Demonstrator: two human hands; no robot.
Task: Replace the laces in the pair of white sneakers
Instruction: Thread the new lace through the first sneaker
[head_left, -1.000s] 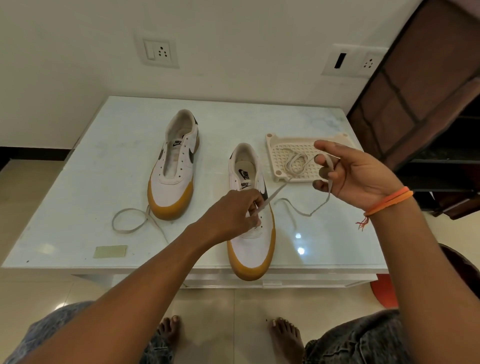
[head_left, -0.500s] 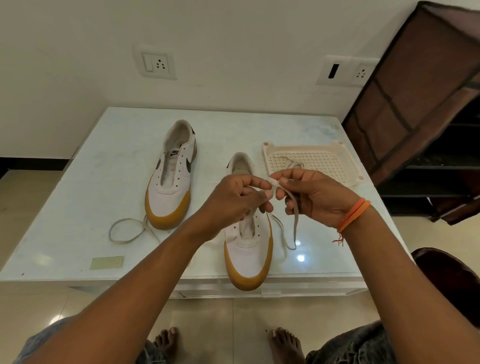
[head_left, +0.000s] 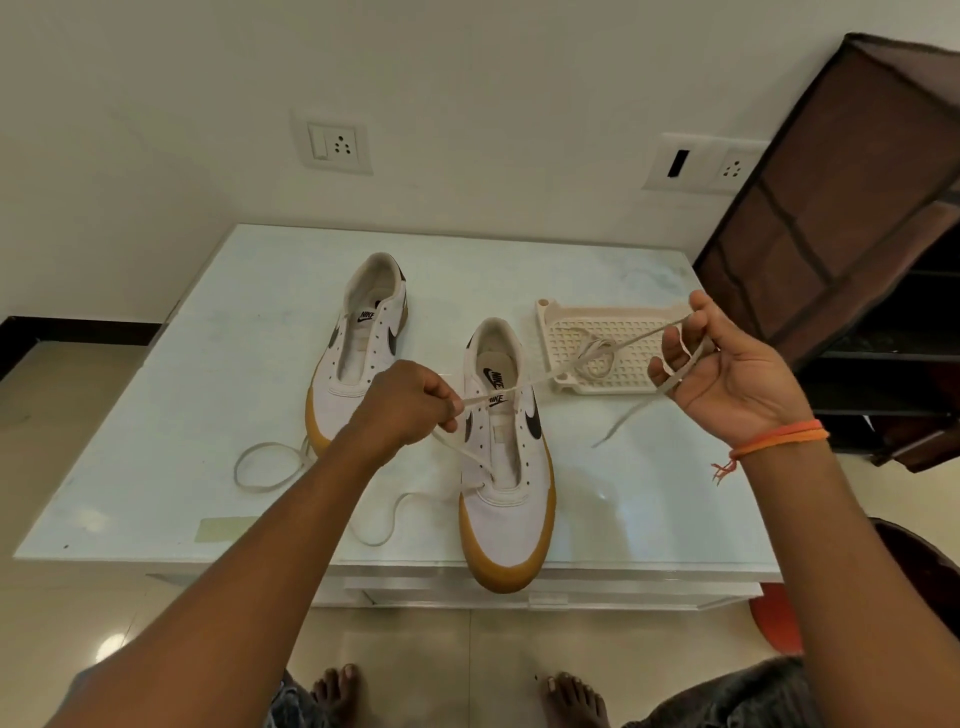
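Your left hand (head_left: 410, 402) pinches the lace (head_left: 550, 379) above the near sneaker (head_left: 511, 467) at the table's (head_left: 156, 415) front edge; your right hand (head_left: 727, 374) grips its other stretch. Farther back lie the second sneaker (head_left: 363, 348) and, on the perforated tray (head_left: 623, 338), a coiled lace (head_left: 595, 351).

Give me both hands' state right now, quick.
Left hand: closed, pinching the lace above the near sneaker.
Right hand: fingers curled, holding the same lace farther along.
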